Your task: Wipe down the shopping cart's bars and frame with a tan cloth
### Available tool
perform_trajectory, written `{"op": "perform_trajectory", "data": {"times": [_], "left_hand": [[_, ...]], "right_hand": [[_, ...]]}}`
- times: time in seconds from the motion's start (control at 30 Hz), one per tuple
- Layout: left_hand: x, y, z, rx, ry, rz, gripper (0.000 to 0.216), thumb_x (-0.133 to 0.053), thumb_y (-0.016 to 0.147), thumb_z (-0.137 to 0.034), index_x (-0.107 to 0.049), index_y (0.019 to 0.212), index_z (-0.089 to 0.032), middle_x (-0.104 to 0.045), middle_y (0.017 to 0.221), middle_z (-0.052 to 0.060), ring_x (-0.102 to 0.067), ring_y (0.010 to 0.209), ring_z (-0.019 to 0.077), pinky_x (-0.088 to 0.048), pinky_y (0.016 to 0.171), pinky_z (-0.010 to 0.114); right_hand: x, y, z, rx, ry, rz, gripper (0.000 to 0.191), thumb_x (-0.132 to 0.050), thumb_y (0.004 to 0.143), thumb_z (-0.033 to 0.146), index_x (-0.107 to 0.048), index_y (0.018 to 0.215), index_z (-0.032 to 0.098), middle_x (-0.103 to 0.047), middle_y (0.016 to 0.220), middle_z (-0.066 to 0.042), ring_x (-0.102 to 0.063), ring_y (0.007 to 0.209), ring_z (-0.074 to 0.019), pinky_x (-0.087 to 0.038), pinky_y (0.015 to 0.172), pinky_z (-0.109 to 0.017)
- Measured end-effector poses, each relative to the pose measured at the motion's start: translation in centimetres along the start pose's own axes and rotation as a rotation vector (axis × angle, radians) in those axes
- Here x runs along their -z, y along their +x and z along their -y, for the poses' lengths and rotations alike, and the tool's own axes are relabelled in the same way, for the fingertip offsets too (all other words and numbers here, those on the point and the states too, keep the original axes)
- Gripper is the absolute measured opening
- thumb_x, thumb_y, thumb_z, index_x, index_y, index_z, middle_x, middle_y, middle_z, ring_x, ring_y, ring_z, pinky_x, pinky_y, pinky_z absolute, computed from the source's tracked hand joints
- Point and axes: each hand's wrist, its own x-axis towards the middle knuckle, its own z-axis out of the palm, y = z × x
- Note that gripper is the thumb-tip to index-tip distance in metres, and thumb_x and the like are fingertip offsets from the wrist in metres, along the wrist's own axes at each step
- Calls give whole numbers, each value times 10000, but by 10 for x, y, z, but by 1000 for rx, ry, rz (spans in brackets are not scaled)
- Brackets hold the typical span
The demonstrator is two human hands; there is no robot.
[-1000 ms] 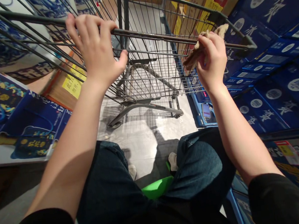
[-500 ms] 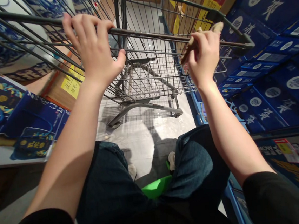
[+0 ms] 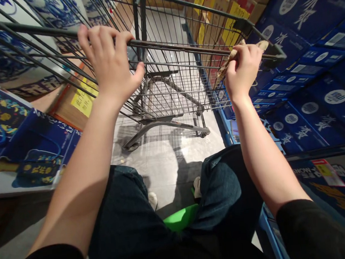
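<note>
A dark wire shopping cart [image 3: 179,44] stands in front of my knees, tilted in view, with its wheeled base on the floor. My left hand [image 3: 109,64] grips the cart's top rail, fingers over the bar and thumb pointing right. Farther right along that rail, my right hand [image 3: 244,70] is closed around a dirty beige cloth [image 3: 262,46], pressed against the bar near the cart's corner. Part of the cloth hangs below the fingers on the left side; the rest is hidden in the palm.
Stacked blue cartons [image 3: 306,112] line the right side, with brown cartons [image 3: 220,11] farther back. Blue-and-white jars [image 3: 60,14] stand at the left, above a yellow note [image 3: 83,98]. Printed blue boxes [image 3: 24,148] sit nearer left. A green seat [image 3: 181,219] shows between my legs.
My right hand has slid right along the rail with the cloth, toward the corner. The left hand keeps its grip; the rail sits slightly lower in view.
</note>
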Motion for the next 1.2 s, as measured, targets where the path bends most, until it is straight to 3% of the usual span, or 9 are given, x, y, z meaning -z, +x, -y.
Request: {"op": "perform_trajectory", "data": {"times": [0.13, 0.2, 0.33, 0.5, 0.67, 0.8, 0.9, 1.07, 1.2], "left_hand": [[-4, -2, 3, -14, 0, -15, 580, -681, 806, -403, -548, 1361, -302, -505, 1386, 141, -352, 1372, 408, -33, 1278, 565], [-7, -1, 6, -38, -19, -52, 579, -704, 780, -371, -555, 1338, -320, -519, 1355, 125, -366, 1355, 406, -31, 1273, 584], [-11, 0, 11, -84, -53, -114, 597, -745, 730, -308, -565, 1299, -336, -534, 1320, 109, -385, 1329, 412, -27, 1260, 630], [-11, 1, 10, -58, -25, -84, 596, -727, 751, -323, -567, 1325, -304, -524, 1343, 130, -379, 1337, 415, -29, 1262, 622], [-18, 3, 13, -81, -72, -152, 613, -753, 704, -293, -576, 1289, -335, -533, 1302, 97, -375, 1316, 414, -13, 1253, 628], [-13, 3, 11, -52, -45, -96, 618, -747, 716, -307, -568, 1307, -327, -521, 1324, 101, -362, 1338, 413, -8, 1264, 611], [-5, 1, 5, -4, 1, -21, 634, -727, 740, -318, -549, 1349, -305, -500, 1371, 115, -342, 1380, 414, -1, 1275, 604], [-1, 1, 0, 21, 42, 24, 630, -702, 775, -349, -523, 1376, -292, -475, 1418, 126, -325, 1408, 409, 0, 1284, 600], [-11, 2, 7, -28, 59, -47, 607, -685, 793, -395, -516, 1365, -288, -482, 1385, 124, -346, 1376, 412, -8, 1269, 622]], "right_hand": [[1, -8, 36, 161, 37, 108, 467, -514, 839, 123, -538, 1272, 297, -558, 1353, -79, -425, 1372, -316, -256, 1242, -607], [7, -6, 37, 202, 71, 182, 461, -511, 863, 142, -538, 1281, 335, -568, 1344, -71, -436, 1371, -317, -266, 1231, -613], [18, 8, -3, 91, 56, 111, 294, -475, 889, 155, -603, 1118, 288, -603, 1153, -108, -510, 1252, -310, -373, 1141, -578], [20, 13, -50, -75, 8, -67, 239, -434, 887, 125, -588, 993, 273, -592, 1106, -117, -497, 1224, -318, -328, 1138, -621], [11, 2, -11, 7, 38, 19, 278, -464, 876, 128, -574, 1091, 263, -582, 1220, -113, -452, 1293, -314, -296, 1173, -616], [12, -2, 24, 179, 68, 146, 437, -520, 826, 95, -549, 1219, 286, -580, 1294, -80, -453, 1309, -282, -309, 1207, -548], [16, 3, 12, 145, 59, 156, 366, -499, 858, 105, -570, 1168, 285, -600, 1232, -82, -470, 1287, -279, -325, 1189, -539], [15, 11, -32, -49, 11, -12, 259, -463, 876, 99, -589, 1031, 265, -593, 1138, -92, -490, 1234, -287, -346, 1160, -568], [10, 4, -14, -51, 12, 0, 258, -468, 899, 133, -570, 1075, 291, -575, 1221, -97, -433, 1305, -302, -299, 1183, -608]]}}
